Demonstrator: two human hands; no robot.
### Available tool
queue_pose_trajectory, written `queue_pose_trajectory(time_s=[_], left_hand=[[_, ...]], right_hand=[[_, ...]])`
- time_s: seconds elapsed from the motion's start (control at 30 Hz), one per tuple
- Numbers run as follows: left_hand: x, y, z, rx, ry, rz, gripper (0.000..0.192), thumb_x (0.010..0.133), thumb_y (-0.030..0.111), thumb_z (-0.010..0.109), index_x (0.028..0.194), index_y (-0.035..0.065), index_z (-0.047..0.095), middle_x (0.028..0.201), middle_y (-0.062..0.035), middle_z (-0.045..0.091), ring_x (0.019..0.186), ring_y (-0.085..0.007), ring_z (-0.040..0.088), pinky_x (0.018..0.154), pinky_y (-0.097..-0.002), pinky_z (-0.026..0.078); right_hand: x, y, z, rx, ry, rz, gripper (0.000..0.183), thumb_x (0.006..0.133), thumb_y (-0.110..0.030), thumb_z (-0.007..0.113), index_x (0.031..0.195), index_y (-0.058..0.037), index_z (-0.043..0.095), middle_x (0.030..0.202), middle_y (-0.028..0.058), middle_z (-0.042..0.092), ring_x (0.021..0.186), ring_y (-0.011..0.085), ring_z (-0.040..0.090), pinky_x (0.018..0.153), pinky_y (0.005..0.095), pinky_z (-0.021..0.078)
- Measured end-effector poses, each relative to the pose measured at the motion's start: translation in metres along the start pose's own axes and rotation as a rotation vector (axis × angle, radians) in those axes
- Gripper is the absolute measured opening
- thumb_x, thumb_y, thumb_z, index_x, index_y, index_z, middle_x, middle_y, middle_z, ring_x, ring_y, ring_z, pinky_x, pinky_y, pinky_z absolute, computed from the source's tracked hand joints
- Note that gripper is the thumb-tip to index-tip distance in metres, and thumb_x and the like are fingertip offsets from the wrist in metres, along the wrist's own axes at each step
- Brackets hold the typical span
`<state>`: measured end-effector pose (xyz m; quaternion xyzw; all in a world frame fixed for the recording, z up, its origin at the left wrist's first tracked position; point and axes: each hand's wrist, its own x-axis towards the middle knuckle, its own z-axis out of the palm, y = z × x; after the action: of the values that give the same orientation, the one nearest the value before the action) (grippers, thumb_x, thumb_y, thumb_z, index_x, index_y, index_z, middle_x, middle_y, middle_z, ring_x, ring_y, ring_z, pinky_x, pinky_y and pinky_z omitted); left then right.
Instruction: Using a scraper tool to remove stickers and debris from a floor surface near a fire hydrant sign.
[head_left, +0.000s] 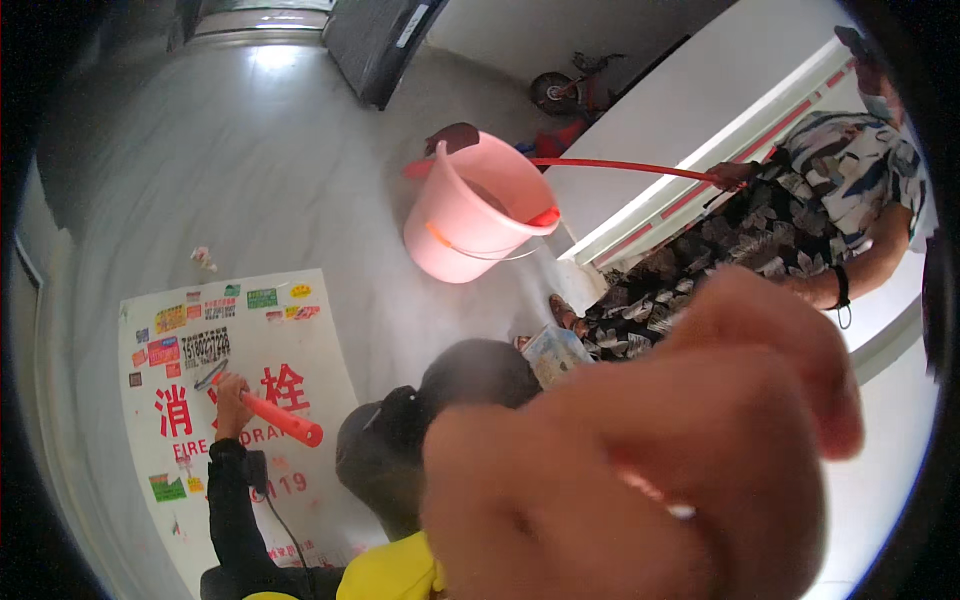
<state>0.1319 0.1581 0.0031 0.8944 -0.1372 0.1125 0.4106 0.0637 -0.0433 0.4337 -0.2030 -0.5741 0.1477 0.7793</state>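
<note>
My left hand (232, 405), in a black sleeve with a dark device and a cable at the wrist, is closed round the red handle of a tool (281, 418). The tool's thin grey metal end lies over a white fire hydrant panel (330, 367), which bears red lettering, printed black marks and several coloured stickers. My right hand (637, 442) looms very near the camera, large and blurred, with at least one finger bent; whether it holds anything is not clear. Beyond my dark-clad legs stands a pink plastic bucket (442, 240) with a wire handle, a brown cloth on its rim and a red thing inside.
At the right a person (847, 172) in patterned clothes holds a red pole (622, 163) that passes behind the bucket. Near that person's feet is a clear plastic container (551, 352). Farther off are a dark open door (367, 52) and a small wheeled vehicle (559, 91).
</note>
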Motion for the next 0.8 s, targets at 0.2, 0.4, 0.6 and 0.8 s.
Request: queue_pose_trajectory(time_s=[0.2, 0.4, 0.6, 0.8], left_hand=[[-0.010, -0.007, 0.001, 0.027, -0.014, 0.029, 0.019, 0.058, 0.015, 0.058, 0.057, 0.0061, 0.041, 0.057, -0.0078, 0.045, 0.060, -0.0250, 0.048, 0.054, -0.0385, 0.037], [-0.001, -0.010, 0.012, 0.006, 0.044, 0.108, 0.016, 0.058, 0.014, 0.056, 0.057, 0.0056, 0.043, 0.058, -0.0093, 0.046, 0.061, -0.0266, 0.048, 0.056, -0.0395, 0.037], [-0.001, -0.017, 0.019, 0.018, 0.044, 0.123, 0.012, 0.058, 0.013, 0.053, 0.058, 0.0050, 0.044, 0.059, -0.0107, 0.047, 0.062, -0.0283, 0.048, 0.058, -0.0404, 0.037], [0.010, -0.021, 0.032, 0.016, 0.027, 0.135, 0.009, 0.058, 0.012, 0.051, 0.059, 0.0045, 0.046, 0.060, -0.0121, 0.048, 0.063, -0.0300, 0.048, 0.060, -0.0414, 0.037]], right_hand=[[-0.004, 0.010, 0.006, 0.045, -0.009, -0.071, 0.062, 0.082, -0.054, 0.033, 0.115, -0.0015, 0.027, 0.077, 0.0169, 0.048, 0.061, 0.0222, 0.049, 0.055, 0.0307, 0.0405], [0.002, 0.011, 0.010, 0.071, 0.000, -0.113, 0.062, 0.082, -0.053, 0.033, 0.115, -0.0014, 0.027, 0.077, 0.0168, 0.048, 0.061, 0.0221, 0.049, 0.054, 0.0306, 0.0405], [-0.003, 0.013, 0.012, 0.118, 0.029, -0.205, 0.061, 0.082, -0.053, 0.033, 0.115, -0.0012, 0.027, 0.077, 0.0168, 0.048, 0.061, 0.0221, 0.049, 0.054, 0.0306, 0.0405], [-0.005, 0.006, 0.013, 0.094, 0.044, -0.289, 0.061, 0.083, -0.052, 0.033, 0.115, -0.0011, 0.027, 0.077, 0.0167, 0.048, 0.061, 0.0221, 0.049, 0.054, 0.0306, 0.0405]])
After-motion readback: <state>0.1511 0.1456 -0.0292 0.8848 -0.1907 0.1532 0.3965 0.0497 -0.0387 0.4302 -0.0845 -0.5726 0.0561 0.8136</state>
